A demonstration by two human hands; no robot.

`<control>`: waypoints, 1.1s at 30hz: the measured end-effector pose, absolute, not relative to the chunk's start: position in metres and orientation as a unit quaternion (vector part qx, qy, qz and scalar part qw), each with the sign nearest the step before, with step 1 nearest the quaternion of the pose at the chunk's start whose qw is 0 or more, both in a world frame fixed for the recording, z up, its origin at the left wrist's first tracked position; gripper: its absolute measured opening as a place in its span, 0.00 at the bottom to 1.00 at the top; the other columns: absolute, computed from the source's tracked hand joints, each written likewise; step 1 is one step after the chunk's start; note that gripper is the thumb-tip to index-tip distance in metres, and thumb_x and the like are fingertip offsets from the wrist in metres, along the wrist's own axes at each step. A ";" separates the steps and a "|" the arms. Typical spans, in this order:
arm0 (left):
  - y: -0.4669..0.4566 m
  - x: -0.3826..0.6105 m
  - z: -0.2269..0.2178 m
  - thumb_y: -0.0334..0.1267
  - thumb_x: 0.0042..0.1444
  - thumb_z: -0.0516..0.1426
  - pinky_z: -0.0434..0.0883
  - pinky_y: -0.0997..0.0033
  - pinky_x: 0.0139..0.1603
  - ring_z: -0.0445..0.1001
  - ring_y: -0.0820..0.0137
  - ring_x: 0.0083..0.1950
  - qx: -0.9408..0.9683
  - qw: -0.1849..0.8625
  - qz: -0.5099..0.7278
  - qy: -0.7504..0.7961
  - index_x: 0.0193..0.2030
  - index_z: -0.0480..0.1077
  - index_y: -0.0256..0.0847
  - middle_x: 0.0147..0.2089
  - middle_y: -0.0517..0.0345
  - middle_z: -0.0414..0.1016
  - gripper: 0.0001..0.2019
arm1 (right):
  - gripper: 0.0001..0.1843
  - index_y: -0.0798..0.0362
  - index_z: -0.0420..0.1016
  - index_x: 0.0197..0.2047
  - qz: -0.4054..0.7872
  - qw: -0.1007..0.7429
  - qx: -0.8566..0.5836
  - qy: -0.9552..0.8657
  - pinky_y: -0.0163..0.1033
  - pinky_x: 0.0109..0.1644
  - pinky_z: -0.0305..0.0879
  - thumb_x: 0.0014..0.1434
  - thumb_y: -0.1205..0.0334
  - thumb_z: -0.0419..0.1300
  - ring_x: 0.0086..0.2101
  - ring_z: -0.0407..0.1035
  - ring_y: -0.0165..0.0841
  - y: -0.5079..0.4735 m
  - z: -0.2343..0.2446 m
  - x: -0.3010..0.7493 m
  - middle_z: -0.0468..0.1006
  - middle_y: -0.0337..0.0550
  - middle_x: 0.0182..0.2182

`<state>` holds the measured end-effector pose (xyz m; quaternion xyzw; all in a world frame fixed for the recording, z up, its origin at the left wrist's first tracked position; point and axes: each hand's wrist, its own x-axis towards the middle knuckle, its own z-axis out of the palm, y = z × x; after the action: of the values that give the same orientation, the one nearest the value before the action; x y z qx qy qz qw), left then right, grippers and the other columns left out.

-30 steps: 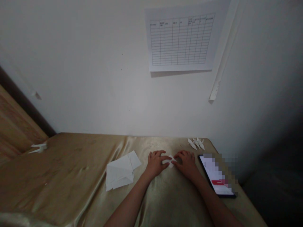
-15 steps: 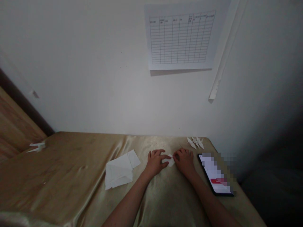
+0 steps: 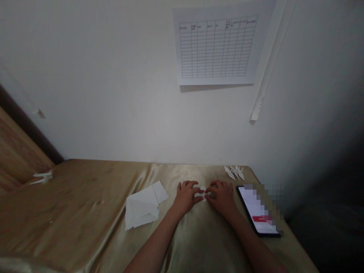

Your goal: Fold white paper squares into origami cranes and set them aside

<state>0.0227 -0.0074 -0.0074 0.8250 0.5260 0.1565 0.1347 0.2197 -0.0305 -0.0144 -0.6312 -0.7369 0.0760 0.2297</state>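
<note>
A small folded piece of white paper (image 3: 203, 188) lies on the cloth between my two hands, mostly covered by fingertips. From its left side, my left hand (image 3: 186, 196) holds it with the index finger and thumb, the other fingers curled above. On the opposite side my right hand (image 3: 222, 196) pinches it, index finger and thumb at the edge. The exact shape of the fold is too small to make out. Left of my left hand is a loose stack of white paper sheets (image 3: 142, 206).
Several white folded paper cranes (image 3: 234, 172) sit at the back right. A phone (image 3: 260, 216) with its screen lit lies right of my right arm. Another white paper shape (image 3: 42, 177) is at the far left of the gold tablecloth (image 3: 82, 201). A printed table sheet (image 3: 217, 49) hangs on the wall.
My right hand has shifted slightly left, its index finger and thumb now spread along the paper's edge. Less of the paper shows between the hands. The view has tilted very slightly.
</note>
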 end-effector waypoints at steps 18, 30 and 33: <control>-0.007 0.015 -0.005 0.39 0.61 0.66 0.43 0.30 0.74 0.69 0.56 0.66 0.838 0.168 0.175 0.489 0.46 0.80 0.54 0.56 0.61 0.82 0.07 | 0.19 0.34 0.82 0.54 0.098 0.211 -0.619 -0.750 0.73 0.71 0.34 0.57 0.52 0.67 0.60 0.64 0.50 -0.034 -0.013 0.225 0.76 0.46 0.55; -0.007 0.014 -0.007 0.43 0.60 0.66 0.47 0.33 0.73 0.65 0.53 0.69 0.839 0.154 0.163 0.495 0.54 0.78 0.56 0.64 0.59 0.77 0.15 | 0.18 0.35 0.85 0.48 0.121 0.203 -0.602 -0.763 0.54 0.68 0.51 0.63 0.66 0.59 0.61 0.63 0.44 -0.028 -0.014 0.236 0.75 0.43 0.58; -0.006 0.014 -0.008 0.44 0.60 0.67 0.44 0.31 0.73 0.66 0.53 0.68 0.841 0.160 0.173 0.488 0.53 0.79 0.55 0.62 0.59 0.79 0.14 | 0.18 0.36 0.85 0.47 0.128 0.202 -0.598 -0.765 0.54 0.68 0.50 0.63 0.66 0.59 0.61 0.62 0.44 -0.027 -0.013 0.236 0.76 0.43 0.58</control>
<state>0.0136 -0.0061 -0.0085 0.8406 0.4877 0.1728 0.1601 0.2362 -0.0270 -0.0129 -0.5977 -0.7652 0.1282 0.2019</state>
